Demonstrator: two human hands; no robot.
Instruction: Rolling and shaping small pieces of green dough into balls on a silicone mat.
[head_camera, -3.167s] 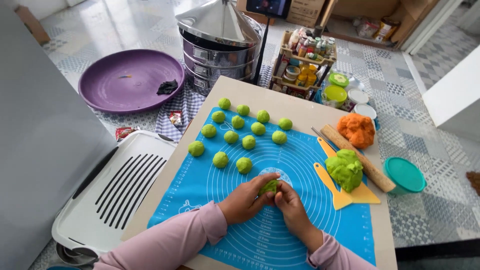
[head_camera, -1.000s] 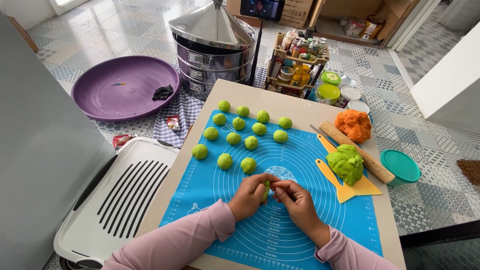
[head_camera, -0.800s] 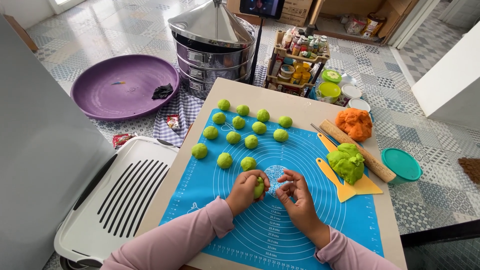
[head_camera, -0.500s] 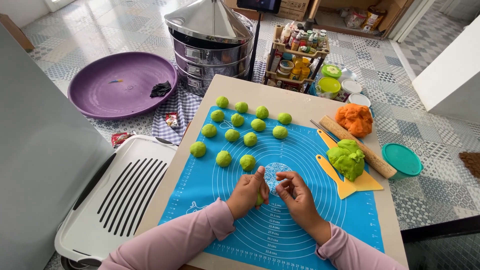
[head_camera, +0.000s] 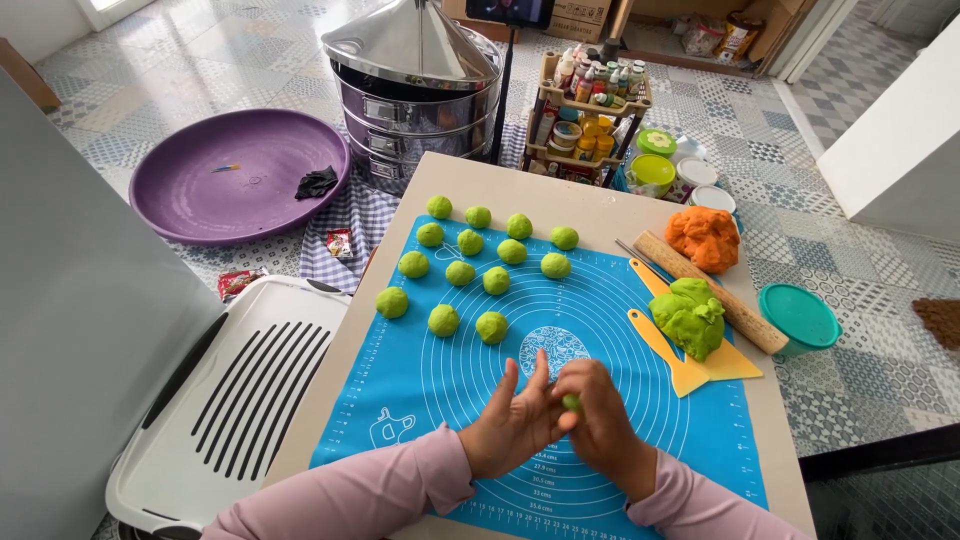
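The left hand (head_camera: 512, 425) and the right hand (head_camera: 598, 425) press together over the blue round-lined rubber mat (head_camera: 420, 385) on the tan counter (head_camera: 585, 200). A small green dough piece (head_camera: 571, 403) sits between the two palms, with only a bit of it showing. The left fingers (head_camera: 525, 380) are straight and point up; the right fingers curl around the dough. Farther up the mat lie rows of little green dough balls (head_camera: 480, 265). A big green dough lump (head_camera: 690, 317) rests on a yellow plastic scraper (head_camera: 690, 372), beside a wooden rolling pin (head_camera: 745, 320).
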